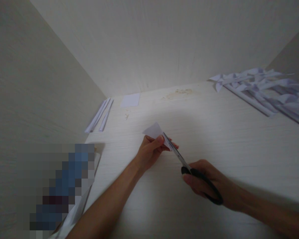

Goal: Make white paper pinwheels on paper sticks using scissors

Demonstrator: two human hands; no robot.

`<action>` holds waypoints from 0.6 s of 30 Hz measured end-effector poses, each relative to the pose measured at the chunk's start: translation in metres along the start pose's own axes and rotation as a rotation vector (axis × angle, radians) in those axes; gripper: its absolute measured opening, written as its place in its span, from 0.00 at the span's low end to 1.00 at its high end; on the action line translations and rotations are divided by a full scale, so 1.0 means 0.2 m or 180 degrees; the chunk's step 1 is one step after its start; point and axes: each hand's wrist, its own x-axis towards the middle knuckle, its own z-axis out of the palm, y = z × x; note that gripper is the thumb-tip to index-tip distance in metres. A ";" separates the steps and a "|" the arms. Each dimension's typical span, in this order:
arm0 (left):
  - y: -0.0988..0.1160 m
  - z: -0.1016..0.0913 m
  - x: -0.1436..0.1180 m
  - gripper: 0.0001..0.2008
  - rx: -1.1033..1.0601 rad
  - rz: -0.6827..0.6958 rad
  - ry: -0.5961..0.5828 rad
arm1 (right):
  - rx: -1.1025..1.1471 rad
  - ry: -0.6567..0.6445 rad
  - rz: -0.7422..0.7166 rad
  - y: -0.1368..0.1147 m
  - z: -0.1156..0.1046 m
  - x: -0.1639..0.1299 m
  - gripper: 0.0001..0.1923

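Between the thumb and fingers of my left hand (pixel 149 149) is a small piece of white paper (pixel 154 129), which looks folded, with a pointed corner sticking up. My right hand (pixel 204 179) is closed round the black handles of a pair of scissors (pixel 180 157). The blades point up and to the left and lie along the right edge of the paper, close to my left fingertips. From this angle I cannot tell whether the blades are cutting into the paper. Both hands are above the white tabletop (pixel 169 205).
Thin rolled paper tubes (pixel 99 114) and a flat white paper square (pixel 131 100) lie at the back left. A heap of folded paper pieces and tubes (pixel 261 86) covers the back right. Panels (pixel 151 43) stand behind and beside the table. A blurred-out area (pixel 69 179) is at lower left.
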 end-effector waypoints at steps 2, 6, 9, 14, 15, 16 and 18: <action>0.00 0.00 0.00 0.10 0.0027 -0.0013 -0.0010 | -0.0011 -0.0002 0.0019 0.01 0.00 0.00 0.23; -0.01 0.01 -0.01 0.10 0.0079 -0.0057 -0.0051 | -0.0053 -0.0026 0.0077 0.00 0.01 0.00 0.23; -0.02 0.03 -0.02 0.11 0.0090 -0.0106 -0.0065 | -0.0032 -0.0044 0.0100 -0.03 0.01 -0.01 0.25; -0.03 0.04 -0.02 0.10 0.0027 -0.0102 -0.0112 | -0.0061 -0.0022 0.0050 -0.04 0.01 0.00 0.26; -0.03 0.04 -0.02 0.10 0.0027 -0.0102 -0.0131 | -0.0074 -0.0013 0.0033 -0.03 0.01 0.00 0.26; -0.03 0.04 -0.02 0.10 0.0027 -0.0103 -0.0146 | -0.0071 0.0004 0.0020 -0.03 0.01 -0.01 0.26; -0.03 0.04 -0.02 0.10 0.0033 -0.0105 -0.0149 | -0.0042 0.0013 0.0013 -0.02 0.01 -0.01 0.26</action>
